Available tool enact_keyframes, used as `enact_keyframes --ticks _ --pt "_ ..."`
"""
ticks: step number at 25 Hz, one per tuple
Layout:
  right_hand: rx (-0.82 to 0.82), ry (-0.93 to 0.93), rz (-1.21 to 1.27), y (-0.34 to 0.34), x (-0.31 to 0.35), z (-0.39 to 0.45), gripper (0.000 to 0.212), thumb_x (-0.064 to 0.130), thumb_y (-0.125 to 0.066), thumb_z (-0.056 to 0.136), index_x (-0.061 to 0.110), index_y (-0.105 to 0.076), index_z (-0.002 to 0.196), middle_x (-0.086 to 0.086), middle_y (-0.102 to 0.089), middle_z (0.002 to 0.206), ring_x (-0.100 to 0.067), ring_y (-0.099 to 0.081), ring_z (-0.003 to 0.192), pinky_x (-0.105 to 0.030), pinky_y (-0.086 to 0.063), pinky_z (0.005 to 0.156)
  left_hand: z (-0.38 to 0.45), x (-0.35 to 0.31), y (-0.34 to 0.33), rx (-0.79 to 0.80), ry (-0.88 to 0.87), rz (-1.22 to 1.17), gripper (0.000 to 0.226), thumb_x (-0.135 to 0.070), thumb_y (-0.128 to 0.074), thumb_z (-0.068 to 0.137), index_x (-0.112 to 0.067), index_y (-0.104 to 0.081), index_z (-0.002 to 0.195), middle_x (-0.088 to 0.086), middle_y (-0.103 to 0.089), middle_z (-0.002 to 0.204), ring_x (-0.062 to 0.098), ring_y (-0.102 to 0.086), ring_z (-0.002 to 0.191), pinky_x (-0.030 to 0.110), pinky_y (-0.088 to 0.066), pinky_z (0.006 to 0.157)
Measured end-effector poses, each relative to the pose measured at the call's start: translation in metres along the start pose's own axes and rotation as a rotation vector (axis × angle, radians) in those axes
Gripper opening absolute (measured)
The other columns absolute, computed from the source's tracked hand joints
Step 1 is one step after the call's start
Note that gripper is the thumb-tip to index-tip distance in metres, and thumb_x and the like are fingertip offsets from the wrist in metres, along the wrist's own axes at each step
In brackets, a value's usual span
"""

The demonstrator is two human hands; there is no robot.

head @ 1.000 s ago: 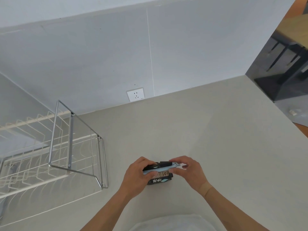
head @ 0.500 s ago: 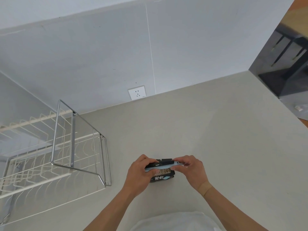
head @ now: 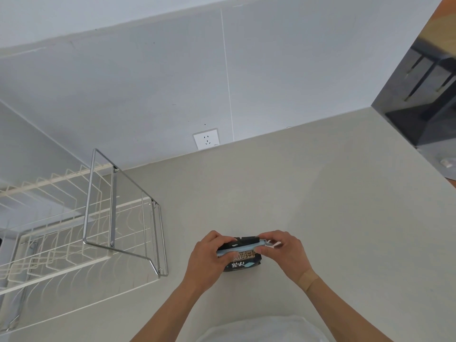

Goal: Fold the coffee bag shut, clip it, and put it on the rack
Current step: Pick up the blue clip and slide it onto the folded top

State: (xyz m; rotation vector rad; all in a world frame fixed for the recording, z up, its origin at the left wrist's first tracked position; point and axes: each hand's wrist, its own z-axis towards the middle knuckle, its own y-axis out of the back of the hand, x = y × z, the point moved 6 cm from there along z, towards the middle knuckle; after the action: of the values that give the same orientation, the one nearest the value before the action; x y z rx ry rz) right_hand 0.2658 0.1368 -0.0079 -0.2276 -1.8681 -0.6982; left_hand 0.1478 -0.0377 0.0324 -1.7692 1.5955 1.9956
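A small black coffee bag (head: 243,263) with gold and light blue print stands on the pale counter (head: 320,218) in front of me. A long light blue clip (head: 243,249) lies across its folded top. My left hand (head: 208,260) grips the bag's left side and the clip's left end. My right hand (head: 283,253) pinches the clip's right end. The wire rack (head: 98,218) stands to the left, apart from the bag.
A white wall socket (head: 206,138) sits just above the counter's back edge. The counter's right edge drops to a dark floor with table legs (head: 424,75). My white shirt (head: 259,329) shows at the bottom.
Both hands stay on the bag and clip. The clip looks pressed flatter along the bag's top, and my head has shifted slightly.
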Motion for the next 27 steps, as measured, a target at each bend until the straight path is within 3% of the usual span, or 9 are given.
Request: enact_keyframes --ticks 4,9,15,19,23,27 --pt "0.022 0.073 -0.022 -0.002 0.009 -0.004 0.033 0.028 -0.084 0.07 0.054 -0.069 0.084 0.017 -0.069 0.089 -0.004 -0.057 0.085 -0.017 -0.045 0.072 0.001 -0.018 0.003 -0.034 -0.164 0.194 0.027 -0.039 -0.071 0.08 -0.035 -0.067 0.107 -0.015 -0.06 0.099 0.007 -0.052 0.092 0.025 -0.047 0.078" --pt "0.041 0.073 -0.01 -0.011 0.018 -0.006 0.023 0.037 -0.08 0.071 0.053 -0.072 0.087 0.026 -0.066 0.094 -0.001 -0.052 0.096 -0.017 -0.043 0.076 0.01 -0.041 -0.003 -0.086 -0.243 0.256 0.014 -0.033 -0.068 0.085 -0.036 -0.07 0.098 -0.013 -0.064 0.088 0.009 -0.052 0.084 0.025 -0.04 0.077" --pt "0.028 0.038 0.029 -0.012 0.015 -0.004 0.019 0.038 -0.082 0.068 0.051 -0.073 0.079 0.027 -0.065 0.096 0.0 -0.051 0.099 -0.017 -0.042 0.078 0.015 -0.044 -0.008 -0.078 -0.218 0.215 0.01 -0.024 -0.071 0.083 -0.032 -0.073 0.088 -0.012 -0.068 0.082 0.008 -0.054 0.078 0.028 -0.042 0.077" --pt "0.012 0.067 0.009 -0.011 0.014 -0.002 0.021 0.038 -0.083 0.066 0.053 -0.071 0.074 0.027 -0.066 0.093 -0.001 -0.051 0.096 -0.008 -0.041 0.076 0.014 -0.043 -0.007 -0.068 -0.19 0.162 0.009 -0.021 -0.071 0.082 -0.03 -0.073 0.084 -0.012 -0.068 0.081 0.008 -0.055 0.08 0.026 -0.038 0.081" --pt "0.025 0.069 -0.014 -0.011 0.008 0.002 0.018 0.038 -0.084 0.064 0.038 -0.077 0.081 0.02 -0.067 0.09 0.003 -0.047 0.1 0.0 -0.036 0.077 0.014 -0.039 -0.007 -0.045 -0.156 0.12 0.012 -0.019 -0.07 0.082 -0.031 -0.071 0.081 -0.015 -0.066 0.08 0.004 -0.055 0.082 0.024 -0.036 0.083" --pt "0.076 0.014 -0.024 -0.017 -0.003 0.0 0.018 0.033 -0.085 0.067 0.038 -0.078 0.083 0.012 -0.062 0.091 -0.002 -0.044 0.102 -0.006 -0.036 0.081 0.014 -0.034 -0.007 -0.008 -0.154 0.12 0.012 -0.017 -0.07 0.081 -0.029 -0.071 0.08 -0.015 -0.066 0.079 0.003 -0.054 0.082 0.028 -0.039 0.083"
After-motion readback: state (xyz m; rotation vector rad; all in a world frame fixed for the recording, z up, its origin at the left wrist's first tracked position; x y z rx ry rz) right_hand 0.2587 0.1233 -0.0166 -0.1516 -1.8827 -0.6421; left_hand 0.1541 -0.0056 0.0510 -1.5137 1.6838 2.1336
